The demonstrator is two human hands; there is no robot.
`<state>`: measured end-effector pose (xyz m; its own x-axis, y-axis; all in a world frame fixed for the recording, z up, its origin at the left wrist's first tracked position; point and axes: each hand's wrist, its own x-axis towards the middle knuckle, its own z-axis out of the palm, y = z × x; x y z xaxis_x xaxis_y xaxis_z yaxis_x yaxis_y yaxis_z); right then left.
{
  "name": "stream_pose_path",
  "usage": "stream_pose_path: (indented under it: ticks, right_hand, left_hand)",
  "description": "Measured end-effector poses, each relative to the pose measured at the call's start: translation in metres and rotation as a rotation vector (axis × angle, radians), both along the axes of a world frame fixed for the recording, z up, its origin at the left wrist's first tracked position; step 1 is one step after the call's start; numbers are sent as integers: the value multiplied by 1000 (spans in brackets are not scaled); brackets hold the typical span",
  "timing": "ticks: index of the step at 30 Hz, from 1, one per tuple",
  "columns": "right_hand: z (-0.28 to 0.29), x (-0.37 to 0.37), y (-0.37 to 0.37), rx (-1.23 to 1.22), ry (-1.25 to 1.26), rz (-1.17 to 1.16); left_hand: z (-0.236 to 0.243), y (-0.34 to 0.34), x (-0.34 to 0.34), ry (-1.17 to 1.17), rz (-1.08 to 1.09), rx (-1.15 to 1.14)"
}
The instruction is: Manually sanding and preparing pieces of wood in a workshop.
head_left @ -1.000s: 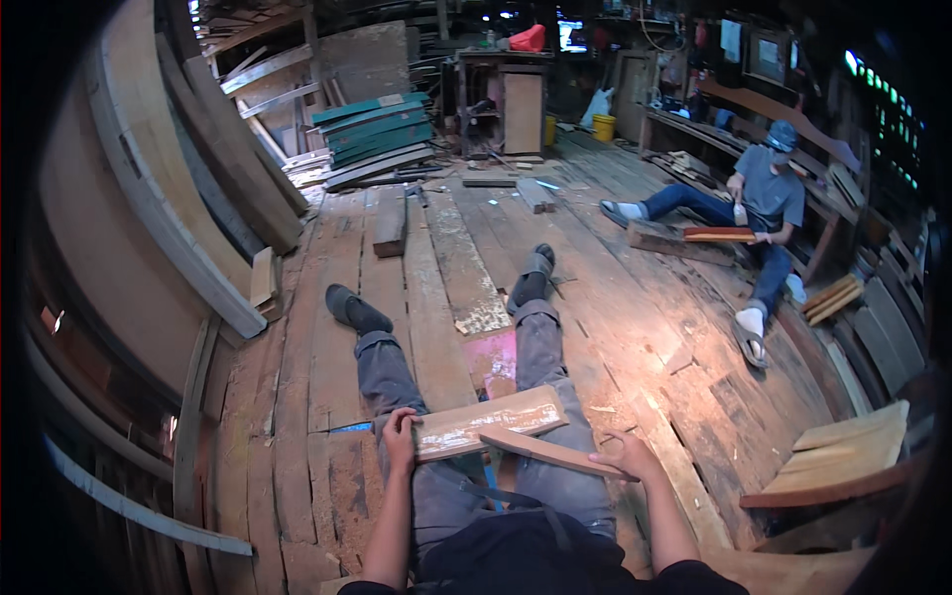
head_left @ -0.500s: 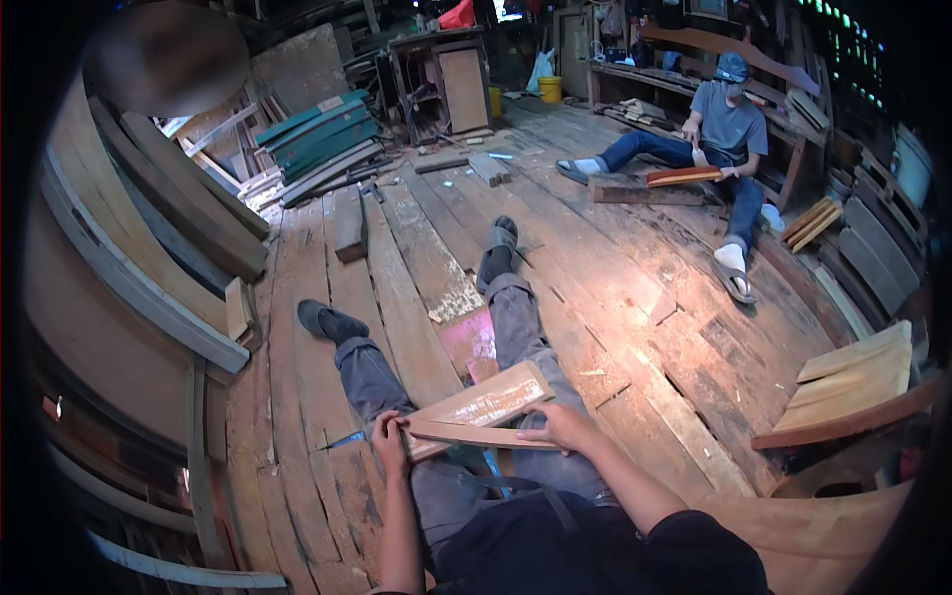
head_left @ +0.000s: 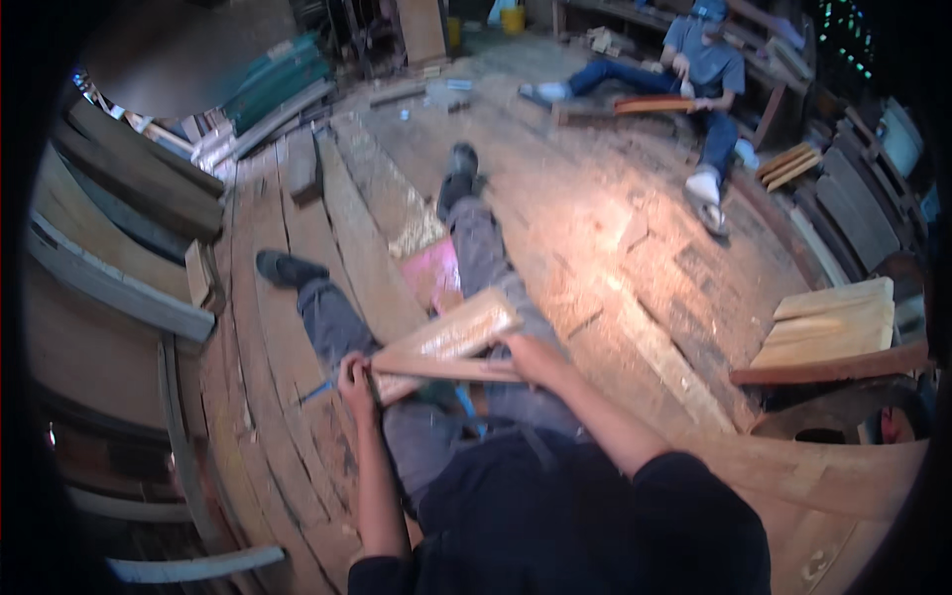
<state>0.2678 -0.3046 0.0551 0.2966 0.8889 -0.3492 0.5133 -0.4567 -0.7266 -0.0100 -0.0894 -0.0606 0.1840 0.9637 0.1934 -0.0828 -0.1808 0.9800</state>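
A thin wooden strip [head_left: 446, 370] lies across my thighs, slanting against a wider pale board [head_left: 456, 333]. The board has whitish, shiny patches on its upper face. At the strip's left end, my left hand [head_left: 357, 385] is closed, its fingers on the strip's tip near the board's lower end. My right hand [head_left: 533, 359] grips the strip's right end, just below the board's upper right end. Motion blur softens the fingers. Under the wood, my grey trouser legs [head_left: 332, 322] stretch out across the floor.
A co-worker [head_left: 706, 69] sits at the far right, holding a reddish board [head_left: 654, 104] and a small tool. Large planks [head_left: 119, 268] lean at left. A short timber block [head_left: 304, 169] lies beyond my feet. Light boards [head_left: 828, 322] stand at right. Wood dust covers the planked floor [head_left: 595, 248].
The view has tipped downward and swung a little right, so the scene sits higher and further left. Both hands keep their hold on the strip; its position against the board looks nearly the same.
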Motion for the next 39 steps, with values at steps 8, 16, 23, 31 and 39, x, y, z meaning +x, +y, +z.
stream_pose_path:
  ticks: [8, 16, 23, 31, 39]
  right_hand:
    - [5, 72, -47, -105, 98, -236]
    - [-5, 52, -8, -65, 68, -191]
    - [-17, 15, 16, -59, 60, -2]
    - [-2, 79, -59, -110, 43, -275]
    - [-16, 28, 11, 1, 37, -162]
  left_hand:
    - [1, 10, -2, -54, -7, -33]
    - [5, 4, -1, -28, 5, -41]
    - [7, -3, 3, 18, 19, -52]
    - [9, 2, -5, 0, 10, -38]
    - [2, 3, 5, -5, -9, -36]
